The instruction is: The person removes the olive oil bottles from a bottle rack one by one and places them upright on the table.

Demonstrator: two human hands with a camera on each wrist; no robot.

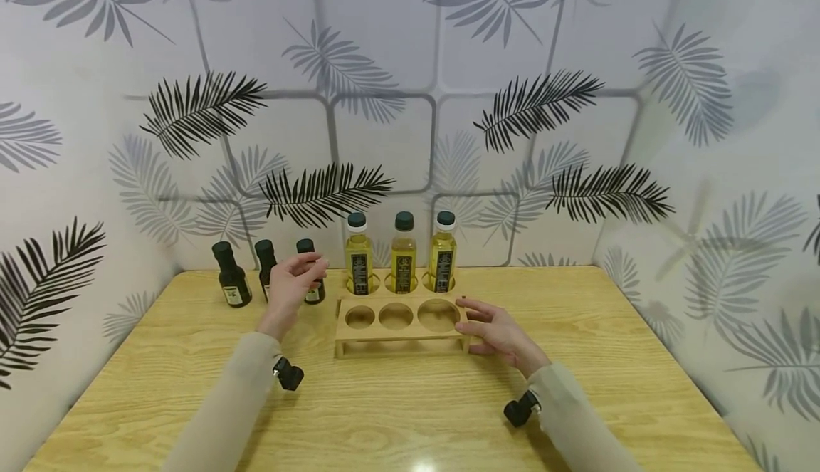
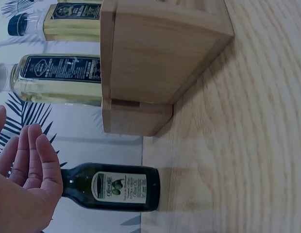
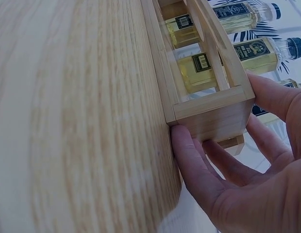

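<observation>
A two-tier wooden bottle rack [image 1: 401, 334] stands in the middle of the table, three round holes showing in its front tier. Three clear bottles of yellow oil [image 1: 403, 262] with dark green caps fill its back row. My right hand [image 1: 502, 333] holds the rack's right end, with fingertips at the top edge, end panel and lower corner [image 3: 213, 114]. On the left side, my left hand [image 1: 292, 290] hovers by the dark olive oil bottles, its fingers loosely bent and nothing in them. The nearest dark bottle [image 2: 116, 188] stands upright behind those fingers, its neck partly hidden.
Two more dark bottles stand farther left, one at the outer end [image 1: 233, 280] and one [image 1: 265, 262] partly covered by my left hand. The wood-grain table [image 1: 397, 408] meets a leaf-patterned wall [image 1: 384, 144] close behind the bottles.
</observation>
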